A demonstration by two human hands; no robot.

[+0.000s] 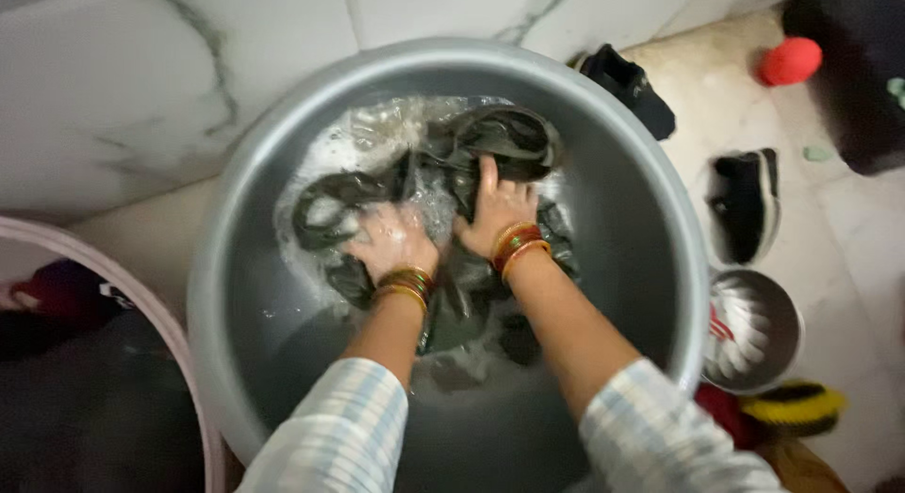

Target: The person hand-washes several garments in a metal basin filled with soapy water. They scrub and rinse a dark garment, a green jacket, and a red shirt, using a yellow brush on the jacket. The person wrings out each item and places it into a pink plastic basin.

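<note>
A dark green garment (pixel 500 135) lies soaked in soapy water inside a large grey metal basin (pixel 650 229). My left hand (pixel 391 240) is pressed down into the wet cloth, fingers closed on it and partly under foam. Just to its right, my right hand (pixel 492 208) grips a fold of the same garment with fingers pointing away from me. Both wrists wear red and gold bangles, and both forearms come out of pale striped sleeves.
A pink-rimmed tub (pixel 141 300) with dark clothes sits at the left. To the right are black shoes (pixel 745 205), a small steel bowl (pixel 782 314), a yellow and black brush (pixel 797 405) and a red ball (pixel 790 61). A marble wall rises behind.
</note>
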